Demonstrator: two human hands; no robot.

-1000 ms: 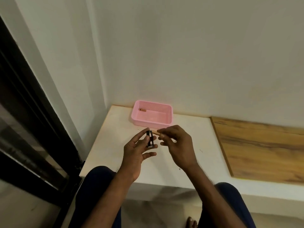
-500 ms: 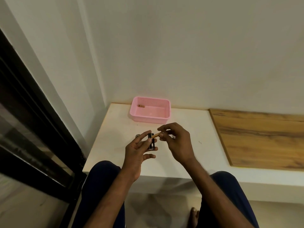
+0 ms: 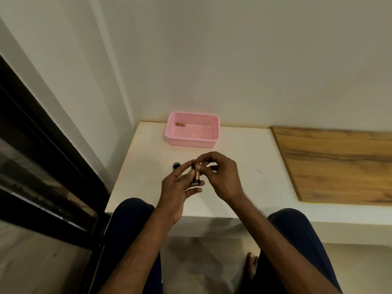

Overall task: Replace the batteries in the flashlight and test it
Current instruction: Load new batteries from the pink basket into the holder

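Flashlight battery holder [image 3: 193, 181] held above the white table [image 3: 244, 149], cell going in.
Dark cylindrical flashlight part [image 3: 176, 165] stands on table, left of the hands; pink basket [image 3: 191, 143] behind holds one spare battery [image 3: 180, 124]. Left hand [image 3: 176, 192] grips holder between thumb and fingers, index stretched out. Gold battery [image 3: 197, 175] lies along holder; right hand [image 3: 224, 179] fingertips pinch its far end. Advice: check polarity, press spring end first, then seat flat.

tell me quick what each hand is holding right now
Left hand: holds the black battery holder.
Right hand: pinches the battery seated in it.
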